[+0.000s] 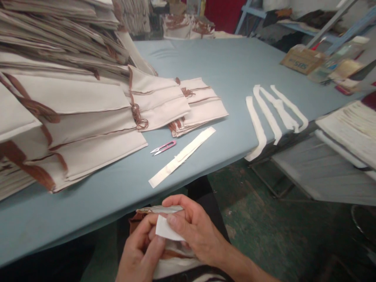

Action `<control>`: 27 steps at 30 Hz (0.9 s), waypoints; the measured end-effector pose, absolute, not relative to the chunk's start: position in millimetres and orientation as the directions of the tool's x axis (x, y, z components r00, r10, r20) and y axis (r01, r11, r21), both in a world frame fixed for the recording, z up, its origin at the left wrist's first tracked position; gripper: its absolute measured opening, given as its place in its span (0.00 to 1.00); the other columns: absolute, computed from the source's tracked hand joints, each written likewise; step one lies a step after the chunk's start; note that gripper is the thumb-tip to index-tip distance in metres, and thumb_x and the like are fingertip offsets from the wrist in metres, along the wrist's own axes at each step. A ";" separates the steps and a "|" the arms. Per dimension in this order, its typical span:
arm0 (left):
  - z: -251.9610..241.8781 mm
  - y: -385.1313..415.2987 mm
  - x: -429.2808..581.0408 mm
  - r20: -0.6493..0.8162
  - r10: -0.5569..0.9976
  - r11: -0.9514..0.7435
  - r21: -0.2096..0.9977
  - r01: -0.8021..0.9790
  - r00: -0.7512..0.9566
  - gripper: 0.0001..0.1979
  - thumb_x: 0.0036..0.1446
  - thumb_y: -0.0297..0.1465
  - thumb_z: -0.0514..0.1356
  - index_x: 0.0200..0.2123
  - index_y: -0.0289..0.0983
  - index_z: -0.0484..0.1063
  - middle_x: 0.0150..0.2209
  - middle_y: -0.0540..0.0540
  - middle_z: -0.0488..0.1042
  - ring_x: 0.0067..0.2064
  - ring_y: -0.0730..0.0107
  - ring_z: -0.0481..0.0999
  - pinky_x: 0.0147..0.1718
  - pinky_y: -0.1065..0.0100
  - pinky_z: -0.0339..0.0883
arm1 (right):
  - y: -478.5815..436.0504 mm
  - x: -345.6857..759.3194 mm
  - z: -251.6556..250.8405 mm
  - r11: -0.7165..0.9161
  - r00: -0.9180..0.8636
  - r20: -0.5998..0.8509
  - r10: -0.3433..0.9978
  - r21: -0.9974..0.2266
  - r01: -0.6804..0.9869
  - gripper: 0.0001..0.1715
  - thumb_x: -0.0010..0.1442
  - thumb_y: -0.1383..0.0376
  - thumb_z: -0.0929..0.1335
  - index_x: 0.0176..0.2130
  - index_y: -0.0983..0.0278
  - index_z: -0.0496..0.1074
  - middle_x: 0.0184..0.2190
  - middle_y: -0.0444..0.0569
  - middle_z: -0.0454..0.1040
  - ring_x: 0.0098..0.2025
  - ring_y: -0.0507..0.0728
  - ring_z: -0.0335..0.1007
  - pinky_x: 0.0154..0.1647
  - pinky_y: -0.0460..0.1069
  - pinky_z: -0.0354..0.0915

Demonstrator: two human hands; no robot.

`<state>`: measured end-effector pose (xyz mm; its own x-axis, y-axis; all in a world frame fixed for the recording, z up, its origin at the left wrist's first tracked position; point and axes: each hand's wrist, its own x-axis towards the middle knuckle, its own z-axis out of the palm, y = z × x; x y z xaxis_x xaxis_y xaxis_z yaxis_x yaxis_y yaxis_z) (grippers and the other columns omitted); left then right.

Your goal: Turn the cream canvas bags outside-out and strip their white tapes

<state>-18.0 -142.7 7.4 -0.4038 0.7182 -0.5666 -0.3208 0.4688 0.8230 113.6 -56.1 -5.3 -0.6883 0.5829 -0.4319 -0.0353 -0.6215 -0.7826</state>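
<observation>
My left hand (pixel 141 250) and my right hand (pixel 195 227) are together below the table's front edge, over my lap. Both pinch a small white fabric piece (pixel 166 229) and the edge of a cream cloth bag with brown trim (pixel 173 258) that lies in my lap. The fingers of both hands are closed on the cloth. On the table just ahead lie pink thread snips (pixel 163 147) and a long white fabric strip (pixel 182 156).
The blue-grey table (pixel 229 66) carries tall stacks of cream bags with brown handles (pixel 67 102) at left and a smaller stack (pixel 199 105) in the middle. Several white strips (pixel 273 113) hang over the right edge. A cardboard box (pixel 302 59) and shelves stand at the far right.
</observation>
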 end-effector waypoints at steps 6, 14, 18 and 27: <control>7.3 -136.8 -8.9 -0.625 0.730 0.468 0.752 -0.464 -0.276 0.33 0.44 0.55 0.79 0.46 0.39 0.82 0.23 0.48 0.83 0.23 0.61 0.83 0.22 0.70 0.76 | -55.2 114.7 -12.4 -0.752 -0.701 -0.553 0.450 -0.658 0.037 0.52 0.50 0.33 0.79 0.57 0.65 0.75 0.25 0.36 0.69 0.17 0.44 0.52 0.16 0.41 0.51; 4.0 -135.4 -9.9 -0.617 0.702 0.435 0.767 -0.472 -0.355 0.27 0.45 0.51 0.80 0.38 0.39 0.78 0.23 0.50 0.83 0.23 0.63 0.84 0.19 0.75 0.70 | -58.0 109.1 -18.3 -0.793 -0.739 -0.493 0.460 -0.603 -0.091 0.43 0.53 0.36 0.79 0.51 0.64 0.74 0.16 0.29 0.58 0.17 0.45 0.41 0.17 0.42 0.46; 4.6 -136.9 -9.1 -0.615 0.708 0.417 0.760 -0.499 -0.346 0.24 0.45 0.48 0.80 0.28 0.38 0.76 0.24 0.49 0.83 0.24 0.65 0.83 0.23 0.73 0.74 | -61.5 110.3 -23.0 -0.764 -0.702 -0.545 0.458 -0.645 0.003 0.41 0.59 0.34 0.75 0.55 0.61 0.71 0.20 0.30 0.57 0.19 0.47 0.43 0.20 0.43 0.47; 3.3 -141.8 -15.2 -0.540 0.695 0.390 0.838 -0.382 -0.475 0.24 0.48 0.51 0.78 0.28 0.38 0.75 0.23 0.52 0.80 0.20 0.73 0.75 0.20 0.78 0.66 | -38.9 119.0 0.4 0.103 -0.702 -0.054 0.710 -0.978 0.180 0.23 0.69 0.46 0.71 0.34 0.62 0.73 0.36 0.47 0.77 0.41 0.57 0.72 0.46 0.51 0.63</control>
<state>-15.2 -141.8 3.3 -0.4748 0.6948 -0.5402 -0.3819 0.3904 0.8377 119.0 -38.9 0.4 -0.7021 0.7100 -0.0540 0.1798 0.1034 -0.9782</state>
